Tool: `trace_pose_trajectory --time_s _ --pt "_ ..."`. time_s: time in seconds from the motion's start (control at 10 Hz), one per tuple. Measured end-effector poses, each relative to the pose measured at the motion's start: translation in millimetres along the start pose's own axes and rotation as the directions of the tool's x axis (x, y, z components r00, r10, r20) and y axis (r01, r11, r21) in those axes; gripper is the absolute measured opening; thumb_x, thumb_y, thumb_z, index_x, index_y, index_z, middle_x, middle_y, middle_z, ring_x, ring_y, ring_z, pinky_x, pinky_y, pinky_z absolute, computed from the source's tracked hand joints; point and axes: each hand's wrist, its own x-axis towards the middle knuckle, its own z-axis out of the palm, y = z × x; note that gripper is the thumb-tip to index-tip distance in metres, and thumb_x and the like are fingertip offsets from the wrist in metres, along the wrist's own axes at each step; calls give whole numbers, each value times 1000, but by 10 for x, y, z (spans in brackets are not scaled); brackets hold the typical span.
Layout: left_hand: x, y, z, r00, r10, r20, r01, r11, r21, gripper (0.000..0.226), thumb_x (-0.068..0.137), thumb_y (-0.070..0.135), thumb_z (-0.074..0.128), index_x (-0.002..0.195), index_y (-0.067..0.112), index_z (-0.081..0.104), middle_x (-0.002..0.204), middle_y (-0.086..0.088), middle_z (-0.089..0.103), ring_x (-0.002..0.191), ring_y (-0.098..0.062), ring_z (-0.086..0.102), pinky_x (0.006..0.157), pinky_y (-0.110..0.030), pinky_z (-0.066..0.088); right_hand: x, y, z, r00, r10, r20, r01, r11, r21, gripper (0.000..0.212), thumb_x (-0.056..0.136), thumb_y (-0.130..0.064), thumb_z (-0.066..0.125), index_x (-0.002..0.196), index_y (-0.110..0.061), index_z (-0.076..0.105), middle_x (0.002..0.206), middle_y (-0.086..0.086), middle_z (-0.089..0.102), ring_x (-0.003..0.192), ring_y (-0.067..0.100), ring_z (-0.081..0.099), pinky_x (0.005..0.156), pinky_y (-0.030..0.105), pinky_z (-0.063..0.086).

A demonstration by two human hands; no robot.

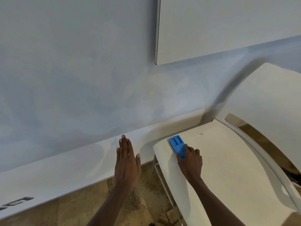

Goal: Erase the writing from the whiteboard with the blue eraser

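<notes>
Head view: right hand (189, 158) has its fingers curled over the near end of the blue rectangular plastic eraser (177, 146) lying on the white chair seat (228, 160), left hand (127, 159) flat, holding nothing; eraser looks light, rigid; grip its long sides.

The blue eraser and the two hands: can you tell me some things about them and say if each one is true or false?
1. The right hand grips the blue eraser. True.
2. The eraser is lying on the floor. False: it rests on the white chair seat, near the seat's front left corner.
3. The left hand has its fingers straight and holds nothing. True.
4. The left hand is pressing on the whiteboard. False: the whiteboard hangs on the wall, up and to the right, far from both hands.
5. The part of the whiteboard in view is full of writing. False: no writing shows on it.
</notes>
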Motion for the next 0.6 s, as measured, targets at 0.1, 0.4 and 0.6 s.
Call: trace_pose_trajectory --time_s 0.1,0.4,0.6 --pt "-19 2 58 1000 5 -10 -5 1000 15 72 104 43 9 157 -5 15 167 -22 9 155 -34 11 124 -45 18 -7 46 30 1000 26 11 -26 999 20 54 91 -38 58 136 -10 46 121 5 63 102 20 50 82 32 44" --pt "-76 -70 -108 1000 -6 -27 7 999 34 68 105 33 33 157 -5 13 167 -22 6 156 -35 10 125 -48 23 -8 41 0 999 14 39 -14 1000 19 65 90 -46 57 141 -13 38 134 7 54 112 23 47 87 35 44" --pt "-138 -137 -328 989 -19 -144 25 999 40 71 102 29 44 157 -5 14 167 -23 7 156 -35 11 125 -48 24 -310 1 -51 995 -74 -60 77 996 48 80 83 -50 63 146 -14 30 146 13 35 123 31 41 94 44 45"
